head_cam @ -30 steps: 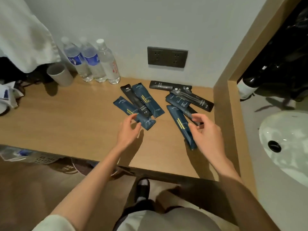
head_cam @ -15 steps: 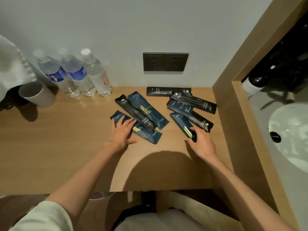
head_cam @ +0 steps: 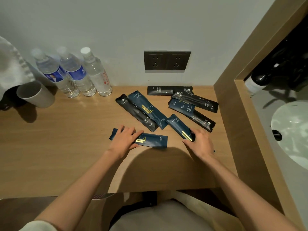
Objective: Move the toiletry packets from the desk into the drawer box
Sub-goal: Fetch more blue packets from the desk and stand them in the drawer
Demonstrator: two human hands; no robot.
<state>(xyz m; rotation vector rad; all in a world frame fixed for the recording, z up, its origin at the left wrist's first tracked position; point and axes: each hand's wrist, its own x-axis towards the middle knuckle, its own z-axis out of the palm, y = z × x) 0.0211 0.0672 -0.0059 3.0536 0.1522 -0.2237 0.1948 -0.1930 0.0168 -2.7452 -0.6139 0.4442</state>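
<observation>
Head view shows the left hand (head_cam: 124, 140) pressing flat, straight fingers (head_cam: 131, 131) on the near packet (head_cam: 153, 141) on the bench (head_cam: 66, 147), the right hand (head_cam: 200, 143) gripping the slanted packet (head_cam: 178, 125) by its end with curled fingers, other packets (head_cam: 194, 100) lying just behind.

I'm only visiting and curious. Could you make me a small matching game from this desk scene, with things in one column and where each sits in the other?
Things:
1. grey cup
2. wall socket
3. sink
4. right blue packet

Places:
A. beyond the wooden partition
B. gripped by the right hand
C. left of the water bottles
D. above the desk

Pairs: 1-C, 2-D, 3-A, 4-B
</observation>
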